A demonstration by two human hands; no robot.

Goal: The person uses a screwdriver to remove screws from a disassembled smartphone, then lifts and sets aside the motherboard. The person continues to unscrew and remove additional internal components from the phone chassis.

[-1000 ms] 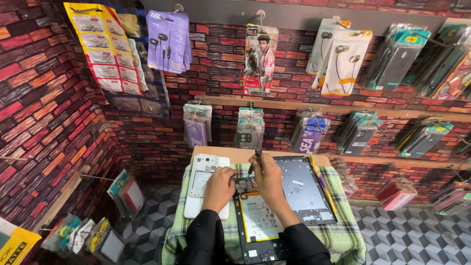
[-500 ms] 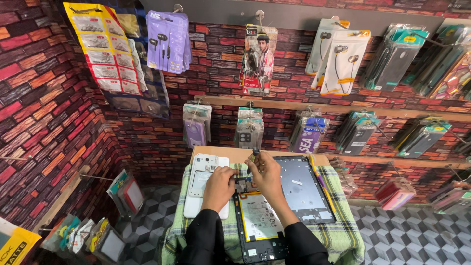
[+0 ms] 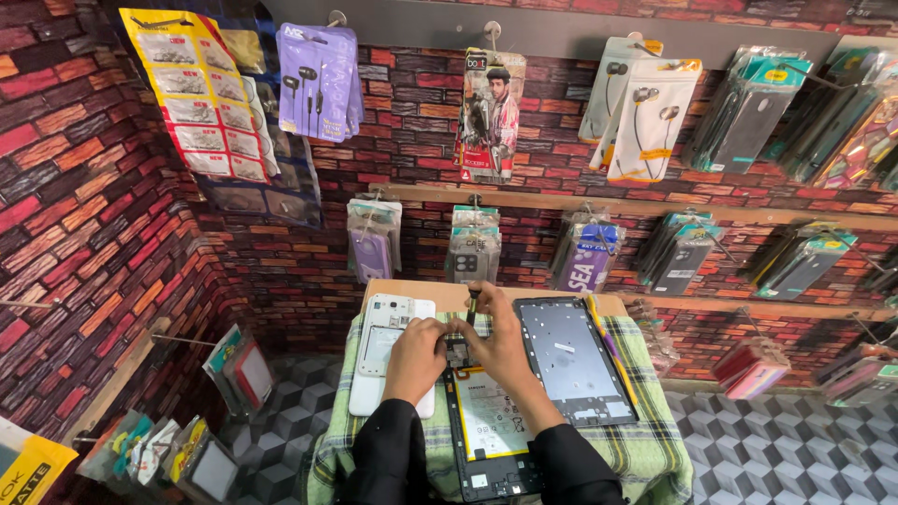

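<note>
An opened tablet (image 3: 488, 432) with its white battery showing lies on a green checked cloth (image 3: 645, 441) over a small wooden table (image 3: 421, 292). My left hand (image 3: 414, 359) rests on the tablet's upper left edge, fingers curled down on it. My right hand (image 3: 499, 348) grips a thin dark-handled tool (image 3: 472, 303), a screwdriver by its look, tip down on the tablet's top part. A detached screen frame (image 3: 572, 363) lies to the right. A white back cover (image 3: 388, 342) lies to the left, partly under my left hand.
Brick-patterned walls surround the table. Packaged earphones (image 3: 316, 82), phone cases (image 3: 374, 238) and other accessories hang on hooks behind it and on the left wall. A thin purple and yellow tool (image 3: 606, 337) lies along the frame's right edge. The floor is grey patterned tile (image 3: 776, 458).
My right hand has shifted slightly over the tablet's top, and the tool stands more upright. The left hand stays almost where it was.
</note>
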